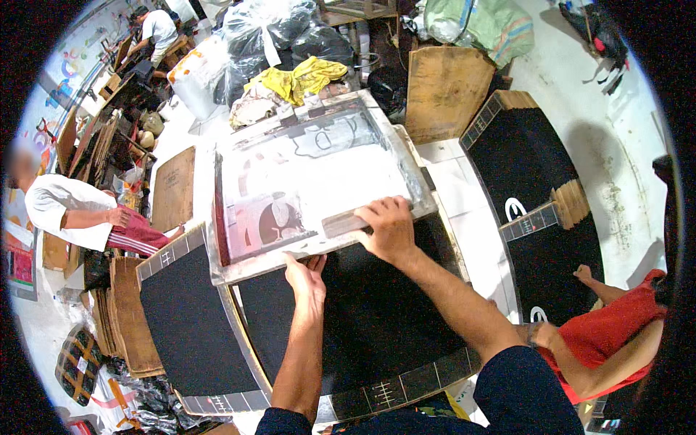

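A screen-printing frame with a pale rim is in front of me, its mesh showing stencil shapes and a white glare. Under its near side lies a black sheet with a lined border strip. My left hand is closed on the frame's near edge, thumb on top and fingers partly hidden. On the mesh near that edge, my right hand grips a flat wooden squeegee. Its fingers curl over the squeegee's right part.
Another black sheet lies at the left. Stacked black sheets stand along the right, near a person in red. At the left is a person in a white shirt. A yellow cloth and plastic bags sit behind the frame.
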Demonstrator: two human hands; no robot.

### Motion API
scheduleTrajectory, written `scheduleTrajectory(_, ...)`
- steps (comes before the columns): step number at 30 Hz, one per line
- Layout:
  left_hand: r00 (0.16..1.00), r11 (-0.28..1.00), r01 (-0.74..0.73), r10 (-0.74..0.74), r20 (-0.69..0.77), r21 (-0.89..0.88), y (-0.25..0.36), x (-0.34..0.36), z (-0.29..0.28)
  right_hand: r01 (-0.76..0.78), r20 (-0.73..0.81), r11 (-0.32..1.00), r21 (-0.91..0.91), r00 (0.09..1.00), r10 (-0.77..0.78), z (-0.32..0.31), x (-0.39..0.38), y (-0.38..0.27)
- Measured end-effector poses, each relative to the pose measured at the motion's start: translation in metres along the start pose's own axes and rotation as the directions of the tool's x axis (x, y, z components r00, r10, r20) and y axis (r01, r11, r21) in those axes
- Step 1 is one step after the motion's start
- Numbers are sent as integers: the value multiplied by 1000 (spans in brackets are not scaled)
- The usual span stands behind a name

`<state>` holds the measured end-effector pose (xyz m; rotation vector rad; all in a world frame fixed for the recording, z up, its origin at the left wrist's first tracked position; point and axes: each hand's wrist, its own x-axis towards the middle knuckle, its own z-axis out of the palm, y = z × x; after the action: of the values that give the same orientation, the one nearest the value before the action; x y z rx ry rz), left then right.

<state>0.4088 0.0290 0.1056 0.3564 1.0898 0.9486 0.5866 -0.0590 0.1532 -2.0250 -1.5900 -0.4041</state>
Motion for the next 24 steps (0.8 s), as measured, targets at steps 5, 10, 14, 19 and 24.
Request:
scheduleTrajectory(5, 995, 971, -23, 45, -90, 237, -30, 28, -43, -196, -101, 969, 150, 972, 213, -11, -49, 57)
scheduleTrajectory(10, 952, 919, -166, 243, -183, 357, -43, 27, -37, -669, -125, 731, 134, 721, 682, -19, -139, 204)
scheduleTrajectory(14, 843, 835, -237, 431, -323, 497, -52, 34, -46, -890, 98, 447, 92, 455, 885, 41, -259, 301)
scheduleTrajectory(19, 736, 468, -346, 673, -75, 813, -38, 53, -84, -974, 432, 151, 170, 211, 877, 179, -374, 331)
scheduleTrajectory(24, 729, 234, -275, 683, 44, 933, -45, 71, -103, -962, 671, 194, 195, 274, 689, 300, -405, 298)
